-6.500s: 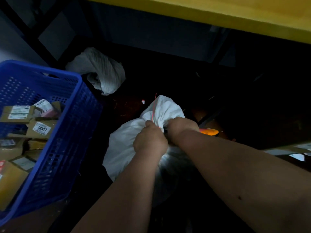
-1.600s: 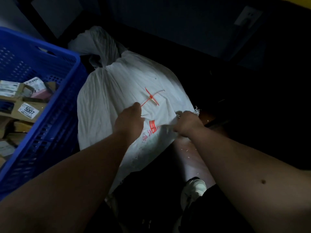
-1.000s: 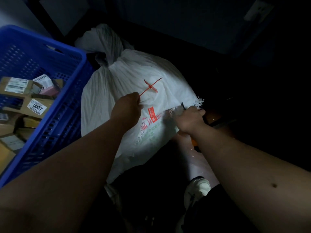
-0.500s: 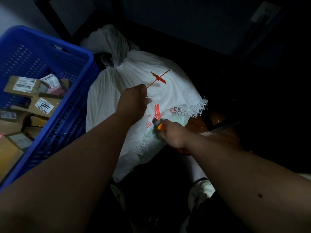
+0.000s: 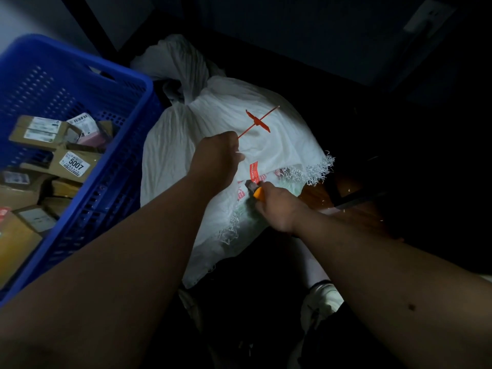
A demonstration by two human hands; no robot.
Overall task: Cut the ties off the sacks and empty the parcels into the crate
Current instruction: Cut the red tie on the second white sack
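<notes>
Thin red plastic tie (image 5: 257, 122) slants up-right; left hand (image 5: 216, 155) pinches its lower end, right hand (image 5: 277, 206) fists an orange-handled cutter (image 5: 256, 191) against the white woven sack (image 5: 202, 123).

Bare forearms with no sleeves, a white sneaker (image 5: 323, 302) below, dark clothing beside it

A single head-worn camera looks steeply down and forward, close over both forearms, onto a white sack (image 5: 213, 123) beside a blue crate (image 5: 80, 83).

"5007" on white label (image 5: 76, 164) of brown parcel (image 5: 69, 166), sack print unreadable
</notes>
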